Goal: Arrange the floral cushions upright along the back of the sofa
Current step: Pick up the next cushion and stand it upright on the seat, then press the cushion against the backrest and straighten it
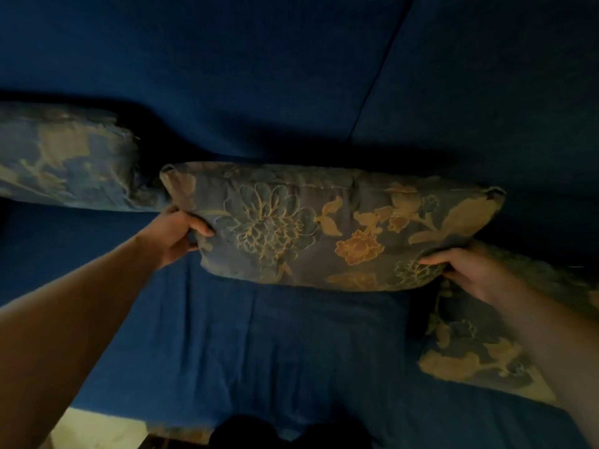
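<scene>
A grey-blue floral cushion (324,228) with gold flowers stands on its long edge in the middle of the dark blue sofa, close to the backrest (259,76). My left hand (175,234) grips its lower left corner and my right hand (463,270) grips its lower right corner. A second floral cushion (64,157) leans against the backrest at the far left, its corner touching the held one. A third floral cushion (479,345) lies flat on the seat at the right, partly under my right forearm.
The blue seat (259,345) stretches in front of the cushions, its cover wrinkled. A seam (382,66) splits the backrest into two panels. A strip of pale floor (97,429) shows below the sofa's front edge at the lower left.
</scene>
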